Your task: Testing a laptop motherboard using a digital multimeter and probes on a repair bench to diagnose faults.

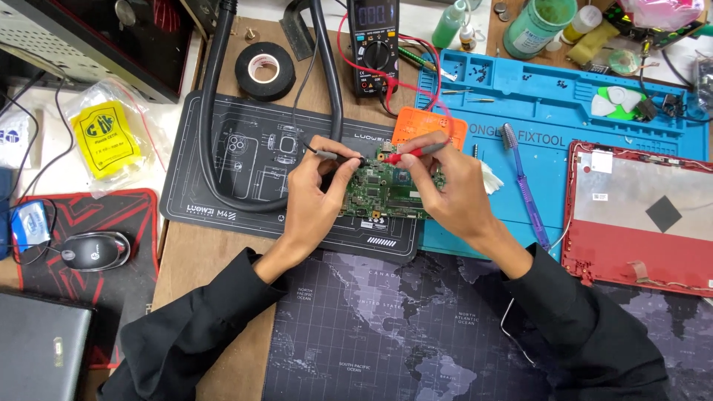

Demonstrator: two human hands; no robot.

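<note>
A green circuit board (pixel 386 191) lies where the black work mat (pixel 215 160) meets the blue silicone mat (pixel 564 104). My left hand (pixel 316 197) pinches a black test probe (pixel 334 155), its tip touching the board's top edge. My right hand (pixel 449 186) grips a red test probe (pixel 416 154), tip pointing left onto the same edge. Red and black leads run up to a black multimeter (pixel 373 44) standing behind the board. Both forearms wear black sleeves.
A thick black hose (pixel 209 96) loops across the black mat. Black tape roll (pixel 265 70) sits at the back. A red laptop shell (pixel 642 212) lies right, a purple toothbrush (pixel 523 182) beside it. Mouse (pixel 95 250) on red pad left. Bottles and a green tub stand at back right.
</note>
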